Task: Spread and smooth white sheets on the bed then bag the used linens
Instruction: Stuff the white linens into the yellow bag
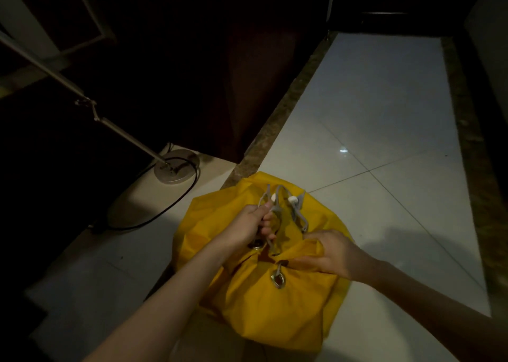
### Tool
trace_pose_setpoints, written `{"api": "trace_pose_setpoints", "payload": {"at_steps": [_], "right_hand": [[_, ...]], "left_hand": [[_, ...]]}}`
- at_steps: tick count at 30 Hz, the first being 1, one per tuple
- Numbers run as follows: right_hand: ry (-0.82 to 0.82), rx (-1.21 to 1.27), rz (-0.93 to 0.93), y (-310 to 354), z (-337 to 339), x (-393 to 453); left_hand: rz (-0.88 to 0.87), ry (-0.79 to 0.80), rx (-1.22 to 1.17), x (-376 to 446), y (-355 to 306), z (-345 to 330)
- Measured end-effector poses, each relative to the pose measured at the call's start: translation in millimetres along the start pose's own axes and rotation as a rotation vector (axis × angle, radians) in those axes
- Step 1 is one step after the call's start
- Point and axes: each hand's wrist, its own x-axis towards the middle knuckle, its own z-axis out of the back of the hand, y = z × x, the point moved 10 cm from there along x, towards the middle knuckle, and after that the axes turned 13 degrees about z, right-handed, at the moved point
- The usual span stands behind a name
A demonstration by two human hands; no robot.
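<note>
Grey drawstring (277, 210) in left hand's (248, 228) fist

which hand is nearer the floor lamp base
Left. The left hand grips the grey drawstring on the yellow bag's lamp side; the right hand holds the bag's far side from the lamp base.
</note>
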Motion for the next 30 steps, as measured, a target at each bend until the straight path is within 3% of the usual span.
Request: {"api": "trace_pose_setpoints", "payload": {"at_steps": [4,10,14,17,19,23,25,30], "right_hand": [[-0.224,0.195,0.085,23.7,21.3,1.5],[-0.448,0.378,0.257,84.2,88.3,-19.0],[-0.467,0.436,0.340,124.7,141.1,-28.4],[-0.401,0.432,0.309,127.2,149.2,-14.4],[-0.322,0.389,0.245,106.4,125.7,-2.5],[-0.080,0.300,0.132,66.9,56.8,7.3],[-0.058,0.347,0.075,61.8,47.9,7.2],[-0.089,0.707,0.029,73.5,55.1,8.8]], "left_hand": [[0.030,0.016,-0.152,-8.4,-10.1,-7.5],[0.043,0.166,-0.344,-47.4,-67.2,-40.2],[-0.033,0.283,-0.519,-80.1,-115.3,-51.9],[-0.070,0.247,-0.648,-77.7,-127.6,-40.4],[-0.044,0.164,-0.569,-64.4,-113.3,-37.5],[0.046,0.041,-0.136,-43.6,-62.9,-50.4],[0.031,0.024,-0.013,-43.0,-58.0,-55.6],[-0.047,-0.007,-0.003,-43.0,-72.7,-50.9]]}}
